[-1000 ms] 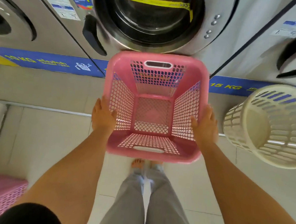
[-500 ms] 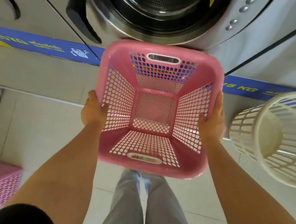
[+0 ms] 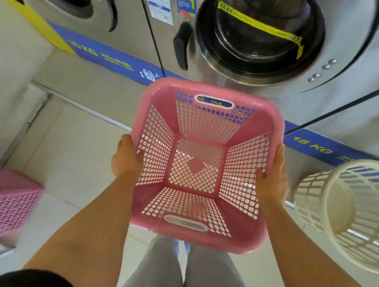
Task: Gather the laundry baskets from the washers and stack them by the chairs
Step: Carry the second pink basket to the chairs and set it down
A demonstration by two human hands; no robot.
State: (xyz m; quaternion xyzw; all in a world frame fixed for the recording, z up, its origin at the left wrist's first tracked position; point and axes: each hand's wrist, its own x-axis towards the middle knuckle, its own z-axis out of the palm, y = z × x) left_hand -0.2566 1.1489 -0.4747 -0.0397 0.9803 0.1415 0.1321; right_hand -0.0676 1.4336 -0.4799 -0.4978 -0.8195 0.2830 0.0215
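Lifted higher and swung a little to my right since a second ago, the square pink plastic lattice laundry basket [image 3: 201, 166] is now hanging clear of the tiled floor [image 3: 74, 150], in front of the steel front-loading washer with the yellow strip across its door [image 3: 260, 37], and the view is tilting with it. I am gripping it from both sides: my left hand [image 3: 126, 159] is clamped on the left wall just under the rim, and my right hand [image 3: 272, 176] is wrapped around the right wall, thumb hooked inside the mesh. It is empty and riding level above my legs. I judge this as the gathering step, with this basket freshly picked up from the washer. A round cream slatted plastic basket [image 3: 351, 213] is lying tipped on its side just to my right, and a second pink mesh basket [image 3: 7, 202] is showing at the left edge. No chairs are in view, so next I will probably be turning away from the machines to find them, keeping the hold even, or nesting this basket with another first.
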